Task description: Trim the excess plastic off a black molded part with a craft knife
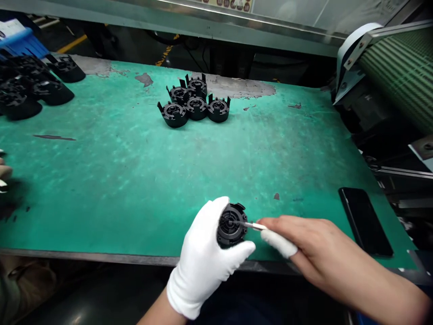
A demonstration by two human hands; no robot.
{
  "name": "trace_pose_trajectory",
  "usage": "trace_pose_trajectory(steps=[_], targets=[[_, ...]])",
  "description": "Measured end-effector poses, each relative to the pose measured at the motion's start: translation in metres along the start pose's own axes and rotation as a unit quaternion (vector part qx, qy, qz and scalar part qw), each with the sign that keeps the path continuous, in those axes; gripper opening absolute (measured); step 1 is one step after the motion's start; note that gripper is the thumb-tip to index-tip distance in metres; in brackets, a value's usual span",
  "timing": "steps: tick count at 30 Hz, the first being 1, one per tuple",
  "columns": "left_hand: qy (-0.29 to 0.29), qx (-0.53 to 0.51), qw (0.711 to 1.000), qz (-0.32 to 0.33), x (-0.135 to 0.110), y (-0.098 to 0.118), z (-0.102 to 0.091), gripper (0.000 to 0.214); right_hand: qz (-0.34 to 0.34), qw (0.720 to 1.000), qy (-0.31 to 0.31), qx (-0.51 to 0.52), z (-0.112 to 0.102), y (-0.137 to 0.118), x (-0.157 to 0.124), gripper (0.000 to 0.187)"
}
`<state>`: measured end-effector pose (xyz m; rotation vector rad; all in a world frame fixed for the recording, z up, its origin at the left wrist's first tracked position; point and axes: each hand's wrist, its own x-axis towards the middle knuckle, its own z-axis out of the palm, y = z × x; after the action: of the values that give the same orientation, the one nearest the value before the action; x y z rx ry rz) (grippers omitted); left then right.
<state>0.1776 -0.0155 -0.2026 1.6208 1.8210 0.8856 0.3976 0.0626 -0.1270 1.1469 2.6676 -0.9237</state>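
My left hand (204, 259), in a white glove, is wrapped round a round black plastic part (231, 224) near the front edge of the green mat (135, 171). My right hand (304, 241) is bare apart from a white finger cot. It pinches a thin metal tool (252, 225) whose tip reaches into the middle of the part. Several identical black parts (192, 103) stand in a cluster at the back of the mat.
More black parts (30, 88) are heaped at the far left beside a blue crate (20, 40). A black phone (365, 221) lies at the mat's right front. A green conveyor belt (399, 67) runs at the right. Another person's fingers (4, 174) show at the left edge.
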Motion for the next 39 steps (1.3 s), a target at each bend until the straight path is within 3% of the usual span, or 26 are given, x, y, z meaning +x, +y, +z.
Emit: trace_pose_trajectory(steps=[5, 16, 23, 29, 39], targets=[[0.010, 0.008, 1.000, 0.006, 0.001, 0.001, 0.000, 0.080, 0.029, 0.997, -0.008, -0.073, -0.001, 0.010, 0.009, 0.042], [0.008, 0.018, 1.000, 0.006, 0.002, 0.002, 0.000, 0.080, -0.010, 0.981, 0.003, -0.193, -0.013, 0.008, 0.031, 0.044], [0.008, 0.007, 1.000, 0.010, 0.003, 0.002, 0.000, 0.080, -0.009, 0.996, -0.028, -0.089, -0.014, 0.011, 0.020, 0.040], [0.009, 0.002, 1.000, 0.017, 0.002, -0.001, 0.001, 0.081, 0.037, 0.998, -0.042, 0.012, 0.005, 0.003, 0.005, 0.040], [0.017, 0.008, 1.000, 0.024, 0.004, 0.001, 0.000, 0.075, 0.065, 0.995, -0.044, 0.067, 0.026, -0.011, -0.009, 0.038]])
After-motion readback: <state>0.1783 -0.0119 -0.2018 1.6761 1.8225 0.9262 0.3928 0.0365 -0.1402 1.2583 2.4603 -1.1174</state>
